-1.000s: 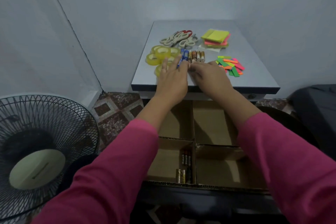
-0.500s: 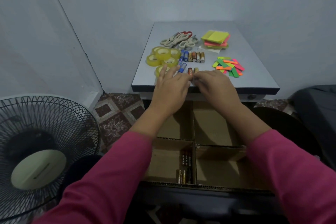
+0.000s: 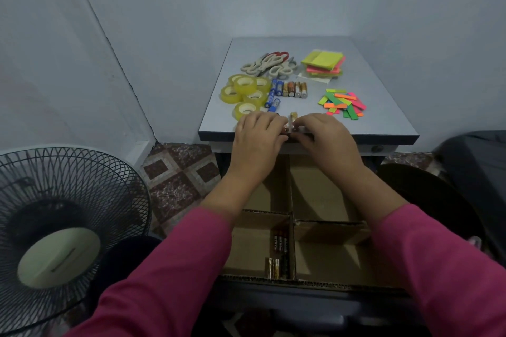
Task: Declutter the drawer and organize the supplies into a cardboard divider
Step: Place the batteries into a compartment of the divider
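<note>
Both hands, left point(image 3: 257, 134) and right point(image 3: 320, 134), pinch a few small gold cylindrical batteries point(image 3: 293, 117) at the grey bench point(image 3: 383, 117) near edge, long axes pointing far-near. The brown cardboard divider point(image 3: 293, 216) sits directly below, toward me; its near-left cell already holds batteries.

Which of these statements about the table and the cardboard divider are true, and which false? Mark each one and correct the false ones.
1. The tape rolls lie left of the row of batteries. True.
2. The scissors lie in the cardboard divider. False: they lie on the table.
3. Both hands, left hand and right hand, meet at the table's near edge. True.
4. All divider compartments hold nothing. False: the near left one holds batteries.
</note>
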Demonstrator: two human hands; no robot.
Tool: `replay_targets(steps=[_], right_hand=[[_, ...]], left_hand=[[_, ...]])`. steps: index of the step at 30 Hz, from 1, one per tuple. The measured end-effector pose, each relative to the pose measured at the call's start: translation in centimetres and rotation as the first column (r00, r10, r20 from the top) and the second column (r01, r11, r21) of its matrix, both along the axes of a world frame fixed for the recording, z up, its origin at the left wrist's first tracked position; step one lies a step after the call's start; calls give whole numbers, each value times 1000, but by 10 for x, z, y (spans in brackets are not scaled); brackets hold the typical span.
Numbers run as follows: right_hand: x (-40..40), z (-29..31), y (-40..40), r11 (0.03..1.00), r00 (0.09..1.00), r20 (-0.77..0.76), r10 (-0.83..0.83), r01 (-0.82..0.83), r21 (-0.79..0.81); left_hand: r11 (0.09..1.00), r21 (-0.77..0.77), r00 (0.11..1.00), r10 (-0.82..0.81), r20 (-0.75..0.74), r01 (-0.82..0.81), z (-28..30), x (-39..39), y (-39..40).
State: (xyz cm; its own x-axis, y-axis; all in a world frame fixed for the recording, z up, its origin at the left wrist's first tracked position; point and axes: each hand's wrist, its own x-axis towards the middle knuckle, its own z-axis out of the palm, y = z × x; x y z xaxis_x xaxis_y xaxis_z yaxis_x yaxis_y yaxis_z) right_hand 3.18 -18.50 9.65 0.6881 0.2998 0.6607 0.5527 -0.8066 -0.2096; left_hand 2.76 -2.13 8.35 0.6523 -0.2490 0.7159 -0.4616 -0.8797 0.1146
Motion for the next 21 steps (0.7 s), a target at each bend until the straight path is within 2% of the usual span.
replay_targets(steps=[6,9,12,15,16,18,19,21], right_hand=[[-7,-2,0,1000,998,58,28,-29,4],[-16,-5,-1,996,994,106,34,-42,74],[-36,-12,0,946,997,68,35,-55,319],[-56,-25,0,787,992,-121,44,40,615],[-61,-32,-1,732,980,-190,59,87,676],[-68,-46,-3,658,943,-320,89,185,730],[-70,-53,-5,634,923,-374,93,235,737],[-70,-65,-8,593,886,-455,86,322,738]], left_hand=[[999,-2,999,-37,36,37,-3,2,-2],[994,-75,995,-79,53,83,-3,-6,-2],[957,-256,991,-133,21,134,0,-23,2],[839,-520,939,-292,-183,160,4,-56,8],[779,-615,884,-368,-288,124,5,-68,11],[685,-729,702,-521,-486,4,4,-85,18],[679,-732,577,-577,-577,-53,2,-90,22],[749,-653,274,-608,-745,-116,-8,-95,29]])
